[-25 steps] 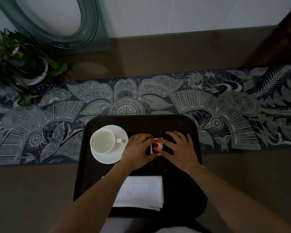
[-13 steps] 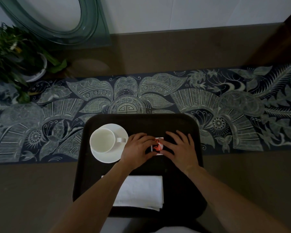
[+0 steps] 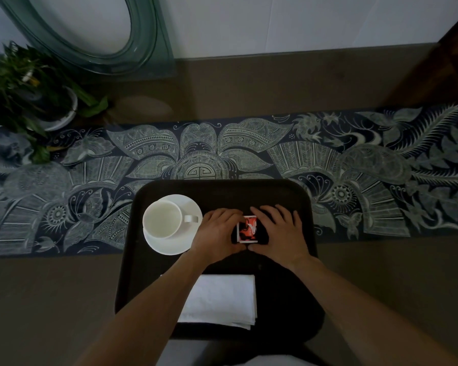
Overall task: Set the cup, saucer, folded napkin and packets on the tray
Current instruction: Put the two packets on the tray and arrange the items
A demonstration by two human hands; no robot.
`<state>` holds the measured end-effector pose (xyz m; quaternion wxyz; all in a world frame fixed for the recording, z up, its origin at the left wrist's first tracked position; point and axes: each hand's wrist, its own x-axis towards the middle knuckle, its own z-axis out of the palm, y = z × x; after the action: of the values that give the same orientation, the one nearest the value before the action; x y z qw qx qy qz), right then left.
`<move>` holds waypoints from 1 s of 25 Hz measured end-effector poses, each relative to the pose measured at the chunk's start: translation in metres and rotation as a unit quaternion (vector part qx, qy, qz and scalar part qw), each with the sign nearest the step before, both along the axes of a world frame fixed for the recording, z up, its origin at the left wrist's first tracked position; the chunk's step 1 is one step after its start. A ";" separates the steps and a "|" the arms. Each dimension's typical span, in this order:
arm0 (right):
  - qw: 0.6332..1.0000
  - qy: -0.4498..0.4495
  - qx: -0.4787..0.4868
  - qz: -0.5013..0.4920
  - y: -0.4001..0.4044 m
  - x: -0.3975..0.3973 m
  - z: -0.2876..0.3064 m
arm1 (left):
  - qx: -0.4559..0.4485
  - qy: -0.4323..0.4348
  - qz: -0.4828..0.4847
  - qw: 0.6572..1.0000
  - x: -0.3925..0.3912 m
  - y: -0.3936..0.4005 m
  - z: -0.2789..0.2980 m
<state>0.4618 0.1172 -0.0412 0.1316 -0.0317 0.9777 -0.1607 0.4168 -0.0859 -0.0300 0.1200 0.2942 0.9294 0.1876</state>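
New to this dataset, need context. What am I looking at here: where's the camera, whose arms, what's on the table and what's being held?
No machine here: a person does the task with bare hands. The single view comes from a wide-angle camera worn on the person's head, looking forward and down, so the two forearms enter from the bottom.

A dark tray sits on a brown table, partly over a patterned blue runner. On the tray, a white cup stands on its saucer at the left, and a folded white napkin lies at the near edge.

The left hand and right hand meet at the tray's middle, fingers curled around a small red and white packet between them. How many packets are there cannot be told.

A potted plant and a glass oval frame stand at the far left.
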 end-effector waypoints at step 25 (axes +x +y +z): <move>1.000 -0.006 0.011 0.000 -0.001 -0.006 0.006 | -0.008 -0.004 -0.002 1.000 -0.003 0.000 0.000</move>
<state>0.4559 0.1161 -0.0355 0.1379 -0.0295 0.9786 -0.1500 0.4136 -0.0854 -0.0302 0.1263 0.2947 0.9297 0.1814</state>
